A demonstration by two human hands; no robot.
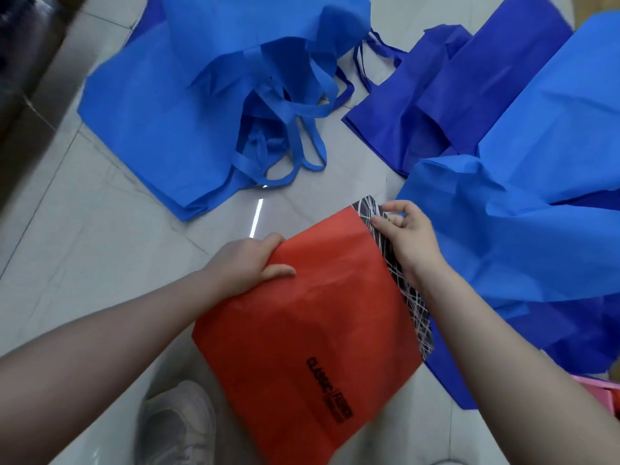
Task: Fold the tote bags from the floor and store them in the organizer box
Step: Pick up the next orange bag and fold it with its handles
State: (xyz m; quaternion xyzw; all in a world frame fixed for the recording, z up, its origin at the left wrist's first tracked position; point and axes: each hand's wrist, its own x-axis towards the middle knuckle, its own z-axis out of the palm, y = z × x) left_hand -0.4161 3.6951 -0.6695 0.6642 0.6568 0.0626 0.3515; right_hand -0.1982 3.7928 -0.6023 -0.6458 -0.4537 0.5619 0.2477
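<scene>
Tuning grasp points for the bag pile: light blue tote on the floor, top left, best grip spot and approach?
Take the light blue tote by its handle loops, coming from above on the near right side. The loops stand up off the floor in a loose bundle, free of the body, which lies flat and gives fingers little edge.

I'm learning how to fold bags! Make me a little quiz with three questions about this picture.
1. True or false: the red tote bag is held by both hands.
2. Which hand pinches the black panel with white lines? A) left hand B) right hand
3. Fill in: the bags lying on the tiled floor, such as the light blue pile and the dark blue bags, are all shades of ____.

Key: 1 true, the left hand grips the left edge and the right hand's fingers pinch the top right corner. 2 B. 3 blue.
</scene>
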